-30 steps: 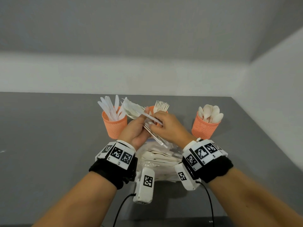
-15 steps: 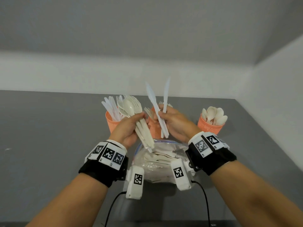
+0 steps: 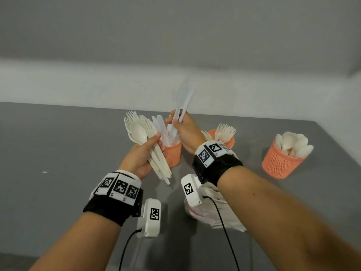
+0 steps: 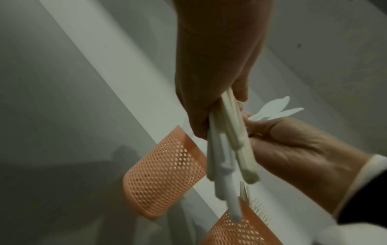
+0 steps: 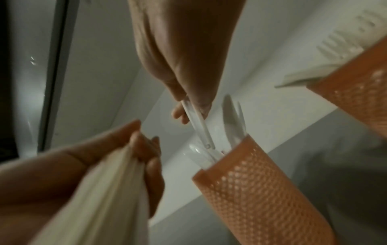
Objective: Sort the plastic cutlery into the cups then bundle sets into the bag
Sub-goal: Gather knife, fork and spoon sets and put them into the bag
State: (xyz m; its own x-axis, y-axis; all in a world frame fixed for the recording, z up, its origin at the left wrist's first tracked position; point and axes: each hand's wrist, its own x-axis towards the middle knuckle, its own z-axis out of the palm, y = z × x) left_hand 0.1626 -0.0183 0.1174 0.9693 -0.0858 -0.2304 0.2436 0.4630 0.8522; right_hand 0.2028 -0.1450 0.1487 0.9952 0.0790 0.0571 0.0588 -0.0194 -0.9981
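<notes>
My left hand grips a bundle of cream forks and a spoon by the handles, heads up; the handles fan out below the fist. My right hand pinches two white knives upright, their lower ends at the mouth of the orange mesh knife cup. In the right wrist view the knife handles dip towards that cup, which holds other knives. A fork cup and a spoon cup stand to the right. The clear bag with cutlery lies under my right forearm.
The grey table meets a pale wall behind the cups and another on the right. Wrist camera cables hang over the near table edge. A small white speck lies at the left.
My right hand has carried the two knives left, from in front of the fork cup to over the knife cup. My left hand still holds its bundle, shifted slightly left.
</notes>
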